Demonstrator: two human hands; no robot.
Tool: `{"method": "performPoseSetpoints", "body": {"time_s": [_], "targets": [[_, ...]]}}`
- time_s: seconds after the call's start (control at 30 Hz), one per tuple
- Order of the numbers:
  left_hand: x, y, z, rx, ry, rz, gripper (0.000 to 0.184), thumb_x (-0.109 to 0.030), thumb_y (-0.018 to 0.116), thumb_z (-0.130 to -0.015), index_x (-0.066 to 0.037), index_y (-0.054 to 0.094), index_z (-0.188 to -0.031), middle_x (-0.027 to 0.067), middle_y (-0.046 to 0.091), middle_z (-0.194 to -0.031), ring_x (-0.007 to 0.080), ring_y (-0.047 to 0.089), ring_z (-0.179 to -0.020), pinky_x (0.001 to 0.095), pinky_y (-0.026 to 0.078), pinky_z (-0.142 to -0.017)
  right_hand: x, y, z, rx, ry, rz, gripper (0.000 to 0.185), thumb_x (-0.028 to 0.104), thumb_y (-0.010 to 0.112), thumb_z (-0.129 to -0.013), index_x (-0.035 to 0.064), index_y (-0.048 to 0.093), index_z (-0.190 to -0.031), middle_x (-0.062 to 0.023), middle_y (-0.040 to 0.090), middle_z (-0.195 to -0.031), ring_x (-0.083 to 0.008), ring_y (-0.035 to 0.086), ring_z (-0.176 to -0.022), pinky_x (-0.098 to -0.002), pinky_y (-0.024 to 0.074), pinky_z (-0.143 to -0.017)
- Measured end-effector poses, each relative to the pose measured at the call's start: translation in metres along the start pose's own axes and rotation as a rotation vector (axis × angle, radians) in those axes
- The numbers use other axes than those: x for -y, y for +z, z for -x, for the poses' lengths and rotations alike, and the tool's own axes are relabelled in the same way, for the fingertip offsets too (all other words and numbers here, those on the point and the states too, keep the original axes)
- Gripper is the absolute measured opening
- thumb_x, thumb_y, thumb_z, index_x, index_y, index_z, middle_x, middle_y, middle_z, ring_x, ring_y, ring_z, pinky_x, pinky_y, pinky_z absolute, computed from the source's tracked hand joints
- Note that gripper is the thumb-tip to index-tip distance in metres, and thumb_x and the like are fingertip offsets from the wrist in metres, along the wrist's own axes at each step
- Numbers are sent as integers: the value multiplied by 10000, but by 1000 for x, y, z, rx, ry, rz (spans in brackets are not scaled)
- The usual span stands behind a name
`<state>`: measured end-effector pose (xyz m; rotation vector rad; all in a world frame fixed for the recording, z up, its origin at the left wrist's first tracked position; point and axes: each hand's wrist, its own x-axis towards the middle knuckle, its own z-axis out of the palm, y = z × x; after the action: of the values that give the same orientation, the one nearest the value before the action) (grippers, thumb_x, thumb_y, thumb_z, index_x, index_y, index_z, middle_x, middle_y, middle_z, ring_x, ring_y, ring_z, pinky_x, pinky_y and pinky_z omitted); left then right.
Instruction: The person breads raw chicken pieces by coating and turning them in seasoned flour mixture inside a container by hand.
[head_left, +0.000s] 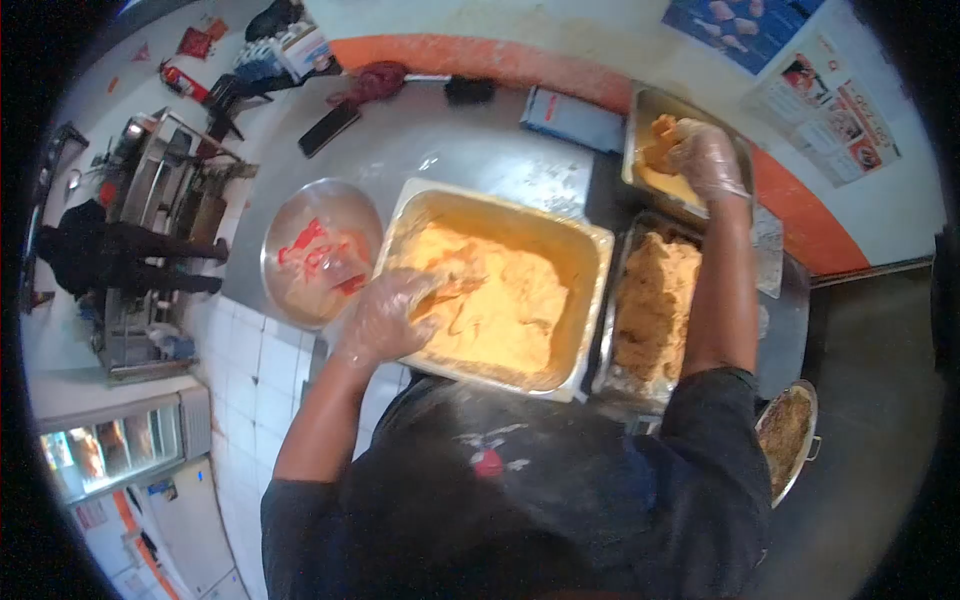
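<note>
My left hand (385, 318), in a clear plastic glove, reaches over the left side of a deep metal pan (592, 300) of yellowish flour (505, 320). Its thumb and fingers are apart, and the fingertips touch a clumpy, flour-coated lump (455, 283). My right hand (708, 160), gloved too, is above a smaller metal pan (640, 185) at the back right. Its fingers close on an orange-brown coated chicken piece (660, 143). Yellow coating shows under that piece. Between the two pans and my right forearm, a metal tray (606, 365) holds several coated chicken pieces (655, 300).
At the left stands a steel bowl (275, 250) with pale contents and red-printed plastic. A phone (328, 128) and blue-grey box (572, 118) lie on the steel table (440, 140). A round pan (787, 440) sits lower right. A person (110, 245) stands far left.
</note>
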<state>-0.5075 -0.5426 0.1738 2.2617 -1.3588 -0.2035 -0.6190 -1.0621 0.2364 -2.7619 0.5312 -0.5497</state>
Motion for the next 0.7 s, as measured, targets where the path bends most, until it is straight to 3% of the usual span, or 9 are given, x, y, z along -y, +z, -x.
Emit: {"method": "performPoseSetpoints", "body": {"time_s": [0.1, 0.2, 0.27, 0.3, 0.4, 0.5, 0.57, 0.63, 0.7], "targets": [[7, -5, -3, -34, -91, 217, 618, -154, 814, -750, -64, 644, -1337, 161, 691, -1194, 300, 665, -1129, 415, 547, -989, 100, -31, 24, 67, 158, -361, 160, -30, 676, -796, 27, 736, -933, -59, 705, -842, -154, 644, -732, -312, 532, -680], [14, -3, -9, -108, -198, 644, 673, -80, 792, -770, -18, 580, -1406, 140, 678, -1229, 238, 663, -1137, 376, 544, -996, 139, -8, 41, 318, 197, -1117, 175, -12, 662, -807, 1, 725, -970, -100, 729, -948, -188, 663, -779, -324, 558, -752], [25, 2, -9, -167, -288, 918, 692, -2, 761, -815, 18, 511, -1461, 123, 674, -1269, 206, 657, -1162, 363, 549, -1011, 162, 18, 48, 442, -33, -915, 179, 31, 695, -837, -12, 720, -1009, -134, 732, -994, -208, 677, -859, -336, 565, -802], [30, 4, -10, -155, -284, 927, 692, -2, 761, -815, 18, 511, -1461, 123, 674, -1269, 206, 657, -1162, 363, 549, -1011, 201, 23, 48, 442, -232, -462, 194, 67, 722, -853, -17, 718, -1028, -151, 735, -1008, -222, 686, -902, -348, 567, -818], [36, 9, -9, -212, -333, 1196, 657, 24, 748, -825, 16, 526, -1443, 117, 676, -1270, 187, 662, -1154, 347, 547, -1009, 246, 72, 62, 619, -42, -380, 267, 125, 755, -859, -16, 729, -1085, -162, 745, -1033, -244, 701, -938, -405, 569, -839], [27, -2, -10, -139, -175, 1004, 536, -28, 745, -852, 2, 598, -1367, 117, 708, -1250, 225, 685, -1150, 356, 550, -1010, 241, 118, 78, 547, -195, -464, 306, 134, 728, -871, 22, 738, -1156, -188, 752, -1074, -303, 721, -952, -442, 569, -870], [10, -20, -14, -48, 266, 205, 416, -127, 754, -871, -32, 676, -1268, 127, 733, -1233, 315, 696, -1150, 391, 548, -1024, 235, 130, 81, 806, -120, 141, 292, 147, 690, -888, 59, 755, -1159, -216, 746, -1091, -372, 722, -975, -452, 569, -904], [1, 0, -24, 17, 364, 335, 314, -205, 696, -933, -86, 726, -1221, 138, 742, -1194, 359, 676, -1167, 447, 514, -1038, 215, 161, 101, 821, -116, 186, 269, 168, 642, -896, 47, 773, -1096, -224, 747, -1061, -403, 716, -1006, -446, 577, -908], [-16, 8, -37, 452, 389, -241, 327, -233, 630, -941, -96, 719, -1224, 165, 728, -1213, 329, 667, -1162, 469, 486, -1007, 209, 176, 112, 877, -124, 410, 315, 304, 598, -963, 80, 809, -1034, -189, 758, -1128, -363, 728, -1076, -442, 570, -946]]}}
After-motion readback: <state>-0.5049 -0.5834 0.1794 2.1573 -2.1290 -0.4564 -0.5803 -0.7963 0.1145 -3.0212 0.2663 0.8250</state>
